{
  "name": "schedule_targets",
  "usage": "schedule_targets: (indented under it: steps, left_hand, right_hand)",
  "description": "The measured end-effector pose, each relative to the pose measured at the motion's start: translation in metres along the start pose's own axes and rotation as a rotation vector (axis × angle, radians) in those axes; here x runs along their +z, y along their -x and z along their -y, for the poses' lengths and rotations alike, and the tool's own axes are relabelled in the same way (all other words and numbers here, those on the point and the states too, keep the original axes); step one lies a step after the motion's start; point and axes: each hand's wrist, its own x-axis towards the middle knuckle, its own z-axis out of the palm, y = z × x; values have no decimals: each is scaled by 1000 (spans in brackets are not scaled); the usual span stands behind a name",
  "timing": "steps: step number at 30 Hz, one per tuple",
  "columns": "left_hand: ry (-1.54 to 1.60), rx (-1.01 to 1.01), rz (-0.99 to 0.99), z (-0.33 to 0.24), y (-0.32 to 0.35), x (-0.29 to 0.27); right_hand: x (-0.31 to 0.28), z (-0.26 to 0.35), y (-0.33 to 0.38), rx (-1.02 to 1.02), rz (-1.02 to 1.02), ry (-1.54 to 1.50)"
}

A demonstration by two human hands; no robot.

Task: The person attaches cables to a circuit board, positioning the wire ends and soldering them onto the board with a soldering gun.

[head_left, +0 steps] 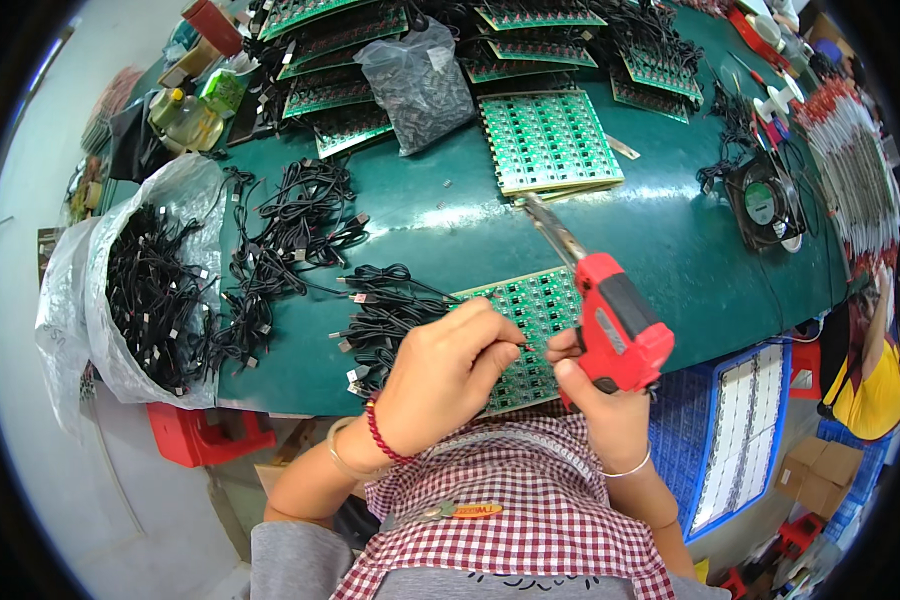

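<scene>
My left hand is closed in a pinch above the near edge of a green circuit board panel. Whatever sits between its thumb and forefinger is too small to make out. Gripped in my right hand is a red and black soldering gun, its metal barrel slanting up and away to the left. My right thumb and fingers lie close to the panel's right side. Beside my left hand a bunch of black USB cables rests on the table, and my forearm and hand hide part of it.
The green table carries a stack of finished-looking panels, a bag of small dark parts and more cables. On the left stands a plastic sack of cables. A small fan is at the right, above a blue crate.
</scene>
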Motion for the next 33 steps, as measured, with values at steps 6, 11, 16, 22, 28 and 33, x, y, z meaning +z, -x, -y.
schedule_targets:
  steps: [6, 11, 16, 22, 28, 33]
  left_hand:
    - [-200, -14, 83, 16, -16, -10]
    - [-408, -85, 85, 53, -25, 12]
    - [-427, -105, 90, 55, -25, 14]
    - [-393, -105, 109, 59, -30, 12]
    - [-359, -88, 102, 62, -31, 12]
    - [-368, -84, 100, 62, -31, 12]
  right_hand:
    - [-36, -2, 10, -8, -112, -7]
    - [-59, -23, 24, 44, -150, 40]
    - [-76, -39, 41, 65, -150, 16]
    - [-84, -64, 50, 50, -62, 181]
    - [-78, -68, 52, 206, -62, 158]
    - [-78, -67, 53, 228, -49, 156]
